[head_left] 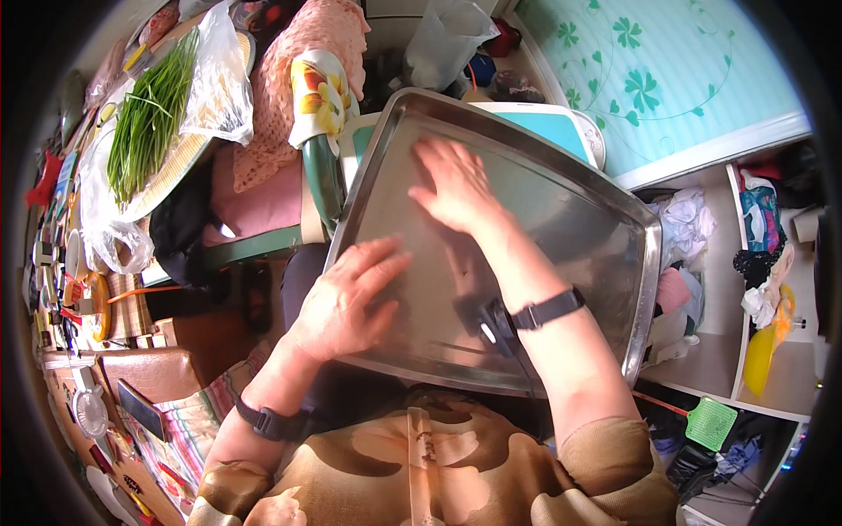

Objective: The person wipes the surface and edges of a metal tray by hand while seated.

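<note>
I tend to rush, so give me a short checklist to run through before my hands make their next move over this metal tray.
1. Metal tray free of food: ok, none lies in it.
2. Hands unburdened: ok as far as visible; neither the left hand nor the right hand shows anything held.
3. Both hands touching the tray: cannot tell; contact is unclear from above.
4. Sleeves clear of the wrists: ok, they end well above them.
5. Green stalks away from the tray: ok, off to the far left.
6. Tray level: cannot tell through this fisheye.

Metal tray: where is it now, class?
In the head view, the metal tray is just right of centre, partly beneath the left hand and right hand.
</note>
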Tool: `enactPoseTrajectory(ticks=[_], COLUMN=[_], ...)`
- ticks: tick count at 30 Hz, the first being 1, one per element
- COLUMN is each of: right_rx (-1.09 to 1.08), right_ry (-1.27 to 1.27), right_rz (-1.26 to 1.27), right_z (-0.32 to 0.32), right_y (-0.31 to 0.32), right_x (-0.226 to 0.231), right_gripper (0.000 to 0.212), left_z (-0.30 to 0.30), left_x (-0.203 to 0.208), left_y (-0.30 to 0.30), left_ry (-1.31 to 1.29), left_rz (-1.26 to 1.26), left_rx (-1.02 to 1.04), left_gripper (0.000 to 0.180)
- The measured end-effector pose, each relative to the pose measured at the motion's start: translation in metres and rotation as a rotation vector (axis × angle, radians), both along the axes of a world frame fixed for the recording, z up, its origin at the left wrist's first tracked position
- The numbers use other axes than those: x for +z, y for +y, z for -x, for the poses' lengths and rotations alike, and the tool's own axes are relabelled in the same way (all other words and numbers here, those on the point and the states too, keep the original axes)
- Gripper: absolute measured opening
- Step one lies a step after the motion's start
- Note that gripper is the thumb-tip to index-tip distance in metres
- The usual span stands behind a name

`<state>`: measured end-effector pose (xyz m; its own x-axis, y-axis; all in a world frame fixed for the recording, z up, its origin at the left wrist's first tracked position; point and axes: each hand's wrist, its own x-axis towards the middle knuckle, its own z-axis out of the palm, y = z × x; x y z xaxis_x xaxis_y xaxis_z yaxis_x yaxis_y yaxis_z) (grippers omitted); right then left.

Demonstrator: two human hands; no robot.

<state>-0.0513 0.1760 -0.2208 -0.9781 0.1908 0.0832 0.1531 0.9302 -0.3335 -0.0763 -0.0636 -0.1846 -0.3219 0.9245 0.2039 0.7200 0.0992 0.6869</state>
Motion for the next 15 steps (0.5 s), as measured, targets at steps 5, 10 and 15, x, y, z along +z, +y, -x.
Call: enactPoseTrajectory(ticks=[5,10,15], right_rx=[-0.109,-0.104,0.111], right_ry=[0.051,0.057,0.094], right_rz=[0.017,0.001,-0.072], right_z=[0.039,0.045,-0.021], right_y=[0.004,-0.015,-0.063], right_x=[-0.004,-0.008,-0.025], right_gripper=[0.070,0.070,0.064], left_z=[0.005,0.006,0.006], left_x=[-0.002,-0.002,-0.012], left_y=[0.001,0.001,-0.001], left_ry=[-0.064,-0.058,-0.123], left_rz=[-0.214,-0.222,-0.245], left_rx=[0.099,0.067,0.081], left_gripper=[0.074,0.069,0.067])
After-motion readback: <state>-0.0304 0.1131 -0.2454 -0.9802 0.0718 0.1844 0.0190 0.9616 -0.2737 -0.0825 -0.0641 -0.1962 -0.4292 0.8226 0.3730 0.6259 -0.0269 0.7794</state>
